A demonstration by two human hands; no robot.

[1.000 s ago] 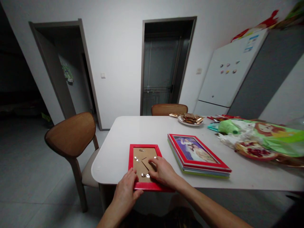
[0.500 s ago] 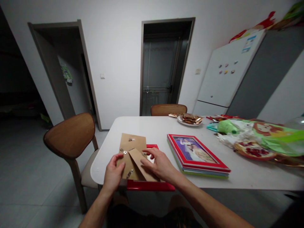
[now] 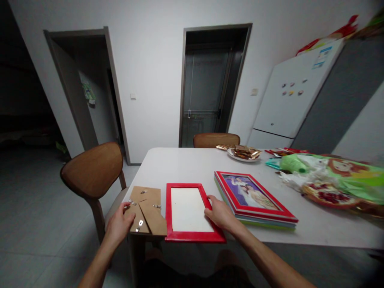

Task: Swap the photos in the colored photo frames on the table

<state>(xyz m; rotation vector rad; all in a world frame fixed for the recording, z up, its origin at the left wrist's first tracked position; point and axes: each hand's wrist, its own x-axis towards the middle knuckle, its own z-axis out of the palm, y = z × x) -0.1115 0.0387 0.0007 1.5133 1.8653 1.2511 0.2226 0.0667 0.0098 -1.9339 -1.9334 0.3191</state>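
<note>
My left hand [image 3: 118, 223] grips the left edge of a brown picture frame backing board [image 3: 151, 197], thumb on top. Several metal clips and a folded stand flap [image 3: 153, 219] show on the board. Right beside it lies a red picture frame [image 3: 169, 210], its white inside [image 3: 189, 209] facing up and its near edge at the table's front. My right hand [image 3: 221, 213] is closed on the frame's right side, thumb over the rim. Farther right is a stack of picture frames [image 3: 264, 219], a red one with a photo on top.
On the white table [image 3: 177, 164] are a plate of wrapped snacks [image 3: 243, 153], green plastic packaging [image 3: 357, 172] and an opened pomegranate [image 3: 328, 195]. Wooden chairs stand at the left [image 3: 93, 170] and the far side [image 3: 216, 140]. A fridge [image 3: 295, 92] stands behind at right.
The backing board has moved left off the red frame in my left hand, uncovering the white inside. My right hand has left the stand flap and taken the frame's right side.
</note>
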